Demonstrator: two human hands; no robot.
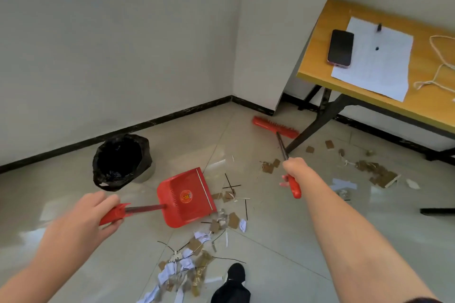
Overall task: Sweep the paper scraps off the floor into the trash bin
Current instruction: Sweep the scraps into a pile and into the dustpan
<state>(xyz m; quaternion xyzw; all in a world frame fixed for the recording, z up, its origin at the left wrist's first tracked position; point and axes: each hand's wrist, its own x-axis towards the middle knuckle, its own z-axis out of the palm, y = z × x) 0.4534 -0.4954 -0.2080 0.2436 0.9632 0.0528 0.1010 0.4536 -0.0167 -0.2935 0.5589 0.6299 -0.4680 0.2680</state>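
The left hand (pixel 81 219) grips the dustpan (pixel 184 198), the right hand (pixel 294 171) the broom (pixel 275 127). The pan's lip should sit flat as scraps (pixel 233 220) are drawn in.

You are standing in what looks like a plain office or workroom. Pale, unadorned walls (pixel 110 44) fill the upper left and centre of the frame, with a black skirting (pixel 123 130) along their foot. Glossy grey floor tiles (pixel 283 229) cover the lower half. At upper right, a yellow-topped table (pixel 316 56) on black legs carries a sheet (pixel 384 64), a phone (pixel 341 48) and a cord (pixel 443 65). A bin (pixel 146 155) lined with a black bag stands left of centre, near the wall.
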